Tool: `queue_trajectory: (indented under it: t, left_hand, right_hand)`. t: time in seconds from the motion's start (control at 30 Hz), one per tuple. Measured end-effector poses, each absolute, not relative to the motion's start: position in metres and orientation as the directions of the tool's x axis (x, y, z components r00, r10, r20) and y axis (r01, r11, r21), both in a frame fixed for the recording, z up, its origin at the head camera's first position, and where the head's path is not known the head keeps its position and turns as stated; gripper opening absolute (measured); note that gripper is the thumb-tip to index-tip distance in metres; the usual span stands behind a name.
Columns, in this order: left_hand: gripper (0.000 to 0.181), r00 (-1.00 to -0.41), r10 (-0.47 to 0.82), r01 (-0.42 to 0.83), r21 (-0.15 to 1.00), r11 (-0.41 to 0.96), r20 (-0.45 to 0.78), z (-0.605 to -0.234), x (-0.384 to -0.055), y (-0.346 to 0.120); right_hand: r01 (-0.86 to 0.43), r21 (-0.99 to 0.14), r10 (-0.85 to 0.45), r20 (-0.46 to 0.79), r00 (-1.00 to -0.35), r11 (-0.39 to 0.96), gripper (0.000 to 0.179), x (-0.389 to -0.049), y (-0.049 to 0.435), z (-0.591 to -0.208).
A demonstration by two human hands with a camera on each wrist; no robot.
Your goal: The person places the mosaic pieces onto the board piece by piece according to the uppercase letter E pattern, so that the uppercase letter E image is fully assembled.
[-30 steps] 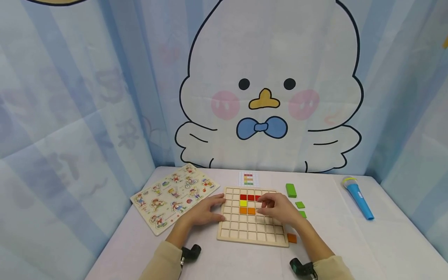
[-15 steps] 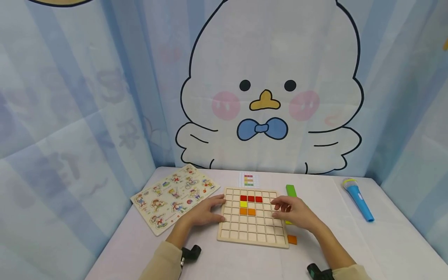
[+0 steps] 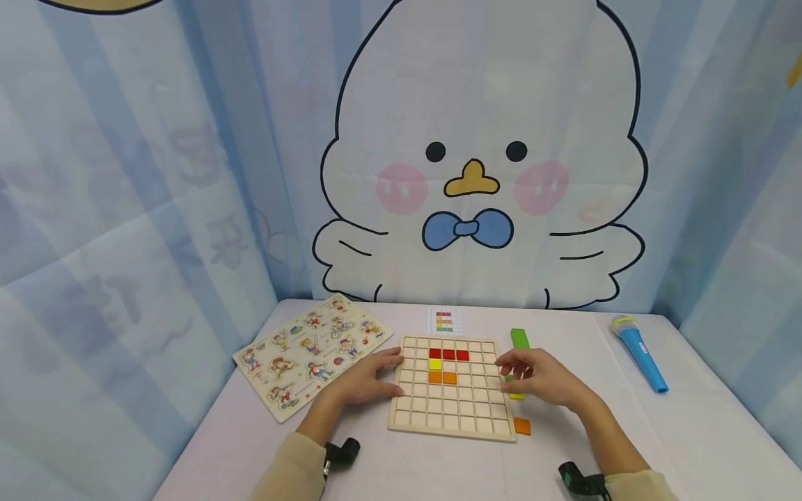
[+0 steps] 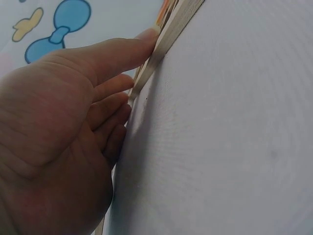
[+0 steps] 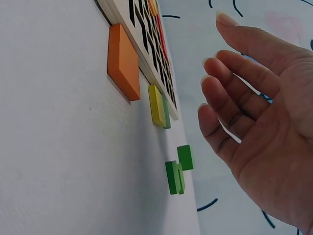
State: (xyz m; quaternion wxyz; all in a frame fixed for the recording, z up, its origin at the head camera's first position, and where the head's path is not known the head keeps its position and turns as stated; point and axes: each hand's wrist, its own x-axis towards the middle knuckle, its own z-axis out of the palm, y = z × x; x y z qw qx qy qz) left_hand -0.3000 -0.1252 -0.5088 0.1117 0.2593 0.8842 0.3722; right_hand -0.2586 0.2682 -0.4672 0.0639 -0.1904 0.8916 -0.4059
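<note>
A wooden grid board [image 3: 451, 403] lies in front of me. Three red tiles [image 3: 448, 355], a yellow tile [image 3: 435, 364] and two orange tiles [image 3: 442, 378] sit in its cells. My left hand [image 3: 360, 379] rests at the board's left edge, thumb [image 4: 122, 55] on the frame and fingers loosely extended. Over the right edge hovers my right hand [image 3: 545, 376], its fingers relaxed and apart with nothing between them. Below it are a loose yellow tile [image 5: 156, 106] and a green tile [image 5: 167, 113], partly hidden in the head view. An orange tile [image 5: 123, 63] lies beside the board's near right corner.
Farther right of the board are green pieces [image 5: 185, 157]. A pattern card [image 3: 445, 321] with coloured squares lies behind the board. At the left is a wooden picture board [image 3: 310, 355], angled. A blue toy microphone [image 3: 643, 358] lies far right, and a printed curtain [image 3: 583, 104] encloses the table.
My right hand has drawn back to the right from the red tiles to the board's right edge, uncovering the third red tile. My left hand stays in place.
</note>
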Motion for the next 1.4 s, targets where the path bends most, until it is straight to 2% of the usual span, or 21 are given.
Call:
queue_trajectory:
  t: [0.27,0.73,0.9,1.4]
  left_hand:
    - [0.07,-0.838,0.546,0.381,0.712,0.59,-0.004,-0.508,-0.3,-0.125]
    - [0.071,-0.837,0.547,0.38,0.715,0.587,-0.004,-0.51,-0.301,-0.125]
    - [0.071,-0.838,0.545,0.382,0.712,0.59,-0.002,-0.509,-0.302,-0.125]
    - [0.07,-0.842,0.54,0.38,0.707,0.596,-0.003,-0.51,-0.301,-0.125]
  right_hand:
    - [-0.274,-0.77,-0.455,-0.024,-0.89,0.577,0.042,-0.257,0.279,-0.466]
    - [-0.137,-0.796,-0.544,-0.266,-0.796,0.59,0.033,-0.252,0.291,-0.471]
    - [-0.126,-0.805,-0.565,-0.286,-0.774,0.58,0.032,-0.251,0.291,-0.472]
    - [-0.159,-0.743,-0.547,-0.312,-0.777,0.65,0.03,-0.25,0.282,-0.472]
